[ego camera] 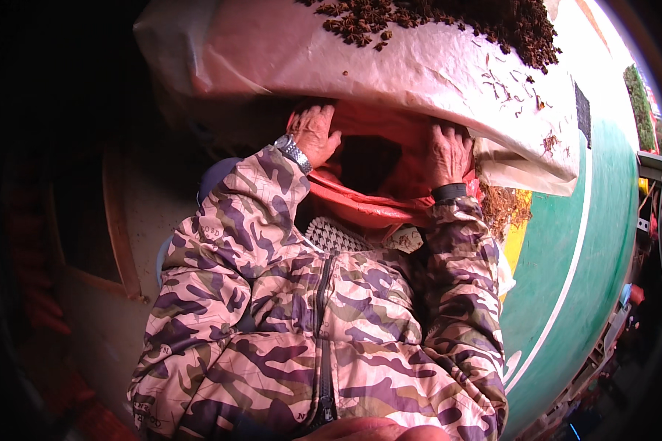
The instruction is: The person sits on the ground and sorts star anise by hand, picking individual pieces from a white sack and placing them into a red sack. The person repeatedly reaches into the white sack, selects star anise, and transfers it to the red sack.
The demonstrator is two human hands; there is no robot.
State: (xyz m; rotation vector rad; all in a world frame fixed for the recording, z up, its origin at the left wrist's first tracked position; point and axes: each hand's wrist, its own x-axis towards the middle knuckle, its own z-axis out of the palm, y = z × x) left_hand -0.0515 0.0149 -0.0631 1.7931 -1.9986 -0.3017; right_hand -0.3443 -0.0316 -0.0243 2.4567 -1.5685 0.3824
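Observation:
A red plastic bag (364, 201) gapes open in front of my body, with its inside dark. My left hand (313, 135), a metal watch at its wrist, grips the bag's rim on the left, thumb pointing inward. On the opposite side my right hand (449, 154) holds the rim with its fingers bent over it. The fingertips of both hands are partly hidden near the overhanging edge of a pale plastic sheet (287, 66). Dark star anise (358, 25) lies heaped on that sheet beyond the bag.
Loose stems (507, 93) are scattered on the sheet's right part. Brown plant debris (502, 212) lies beside the bag, near a yellow floor stripe (516, 237). Green floor (557, 231) with a white line stretches along the right. A wooden frame (118, 231) stands at left in shadow.

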